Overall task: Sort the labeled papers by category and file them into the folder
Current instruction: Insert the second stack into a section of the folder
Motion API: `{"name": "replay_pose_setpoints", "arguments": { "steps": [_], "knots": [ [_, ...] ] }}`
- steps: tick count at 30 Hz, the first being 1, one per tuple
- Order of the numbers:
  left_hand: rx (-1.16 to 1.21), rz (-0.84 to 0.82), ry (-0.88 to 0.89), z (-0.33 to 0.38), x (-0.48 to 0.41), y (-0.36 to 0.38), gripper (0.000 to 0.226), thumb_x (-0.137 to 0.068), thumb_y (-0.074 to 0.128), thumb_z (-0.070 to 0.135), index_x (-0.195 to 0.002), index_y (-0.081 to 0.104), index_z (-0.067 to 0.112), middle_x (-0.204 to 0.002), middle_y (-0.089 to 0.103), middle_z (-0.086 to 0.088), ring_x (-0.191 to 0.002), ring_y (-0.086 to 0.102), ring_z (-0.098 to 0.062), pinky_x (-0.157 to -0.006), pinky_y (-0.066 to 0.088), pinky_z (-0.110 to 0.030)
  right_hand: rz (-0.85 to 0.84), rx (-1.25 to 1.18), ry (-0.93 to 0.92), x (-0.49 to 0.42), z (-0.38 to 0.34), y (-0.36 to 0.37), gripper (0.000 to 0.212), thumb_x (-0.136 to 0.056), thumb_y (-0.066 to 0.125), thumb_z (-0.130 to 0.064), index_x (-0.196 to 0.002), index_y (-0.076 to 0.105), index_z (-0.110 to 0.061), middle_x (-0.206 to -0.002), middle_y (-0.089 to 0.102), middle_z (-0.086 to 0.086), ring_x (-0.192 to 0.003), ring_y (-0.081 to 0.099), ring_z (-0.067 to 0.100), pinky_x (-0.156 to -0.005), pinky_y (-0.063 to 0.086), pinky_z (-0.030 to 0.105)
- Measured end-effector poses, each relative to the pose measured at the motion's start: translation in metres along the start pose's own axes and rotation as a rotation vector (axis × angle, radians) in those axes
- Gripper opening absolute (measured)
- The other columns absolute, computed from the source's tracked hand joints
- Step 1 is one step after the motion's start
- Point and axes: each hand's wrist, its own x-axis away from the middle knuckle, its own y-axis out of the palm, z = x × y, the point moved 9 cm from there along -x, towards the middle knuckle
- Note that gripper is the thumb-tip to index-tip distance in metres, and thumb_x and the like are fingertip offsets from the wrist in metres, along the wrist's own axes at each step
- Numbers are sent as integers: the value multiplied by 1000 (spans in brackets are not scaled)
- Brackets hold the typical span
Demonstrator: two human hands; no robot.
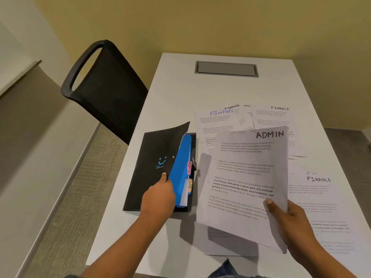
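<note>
- Pinched between thumb and fingers of the right hand (292,219), a small stack of papers is held by its lower right corner; the top sheet (249,177) is headed ADMIN and is lifted clear of the table (200,93).
- The black cover (158,157) of the folder (160,173) is held raised by the left hand (158,195), thumb on the outside and fingers tucked under the edge, so the mouth is opened toward the right.
- The folder lies just to the left of the held stack, and its long axis runs away from the person, roughly parallel to the long side of the sheets.
- Blue dividers (183,167) are seen inside, with a pink tab (189,167) marked ADMIN and a pale orange tab (189,186) nearer the person; its lettering cannot be read for certain.
- The coming move is judged to be a short leftward slide of the stack, left edge first, into the pocket at the pink tab. The right hand is the nearer one for this.
- Sheets headed FINANCE are left on the table: an overlapping spread (251,121) beyond the held stack and more (319,197) at the right.
- A black chair (104,87) stands at the table's left.
</note>
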Motion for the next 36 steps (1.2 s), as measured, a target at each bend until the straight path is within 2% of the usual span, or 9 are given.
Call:
{"name": "replay_pose_setpoints", "arguments": {
  "steps": [4, 7, 10, 12, 16, 21, 25, 29, 36],
  "knots": [
    [7, 29, 41, 5, 6, -7, 72, -88, 68, 11, -150, 31, 21, -162, 20, 3, -124, 56, -22, -97, 51, -37, -38, -91, -43, 7, -26, 7, 23, -102, 48, -19, -119, 63, -17, -107, 73, 2, -96, 67, 25, -74, 50, 34],
    [55, 18, 55, 8, 8, -9, 69, -87, 68, 5, -147, 36, 21, -162, 22, 3, -124, 56, -24, -98, 51, -36, -57, -100, -91, 5, -43, 13, 25, -102, 47, -16, -122, 63, -17, -110, 73, 1, -98, 68, 24, -75, 52, 33],
    [92, 27, 67, 10, 11, -9, 70, -89, 64, 3, -149, 34, 21, -162, 22, 2, -125, 56, -24, -101, 51, -37, -89, -81, -116, -1, -55, 24, 24, -102, 49, -20, -122, 64, -19, -111, 74, 3, -99, 70, 28, -88, 56, 48],
    [119, 43, 71, 12, 14, -9, 71, -90, 63, 5, -151, 31, 22, -162, 23, 3, -126, 55, -24, -101, 51, -38, -109, -51, -136, -6, -64, 33, 22, -102, 51, -23, -118, 65, -22, -110, 75, 1, -99, 71, 28, -92, 56, 52],
    [183, 46, 81, 15, 21, -10, 71, -92, 62, 14, -152, 28, 25, -159, 30, 5, -128, 53, -23, -104, 48, -40, -131, 10, -174, -13, -79, 52, 18, -102, 52, -22, -112, 67, -22, -106, 75, -2, -94, 71, 24, -88, 57, 46],
    [215, 43, 86, 14, 27, -6, 71, -93, 63, 24, -153, 25, 28, -148, 43, 7, -126, 54, -21, -100, 50, -41, -175, 157, -271, -10, -100, 73, 18, -103, 50, -23, -105, 66, -28, -100, 73, -10, -85, 69, 11, -67, 52, 27],
    [263, 49, 101, 16, 32, -6, 70, -93, 62, 31, -152, 24, 29, -131, 55, 5, -116, 59, -18, -92, 56, -36, -284, 331, -344, -3, -115, 99, 26, -103, 48, -20, -124, 63, -22, -112, 72, -4, -93, 70, 14, -74, 56, 29],
    [287, 72, 118, 19, 36, -11, 66, -95, 59, 27, -152, 27, 27, -144, 48, 4, -114, 60, -18, -89, 57, -33, -328, 467, -404, 0, -128, 119, 30, -103, 46, -21, -129, 60, -17, -119, 69, 0, -98, 68, 19, -78, 55, 30],
    [347, 70, 131, 31, 44, -17, 63, -96, 57, 25, -152, 28, 26, -140, 49, 2, -119, 57, -19, -93, 56, -35, -413, 565, -335, -11, -116, 161, 35, -102, 50, -21, -134, 54, -8, -124, 66, 11, -103, 66, 27, -75, 58, 35]
  ]
}}
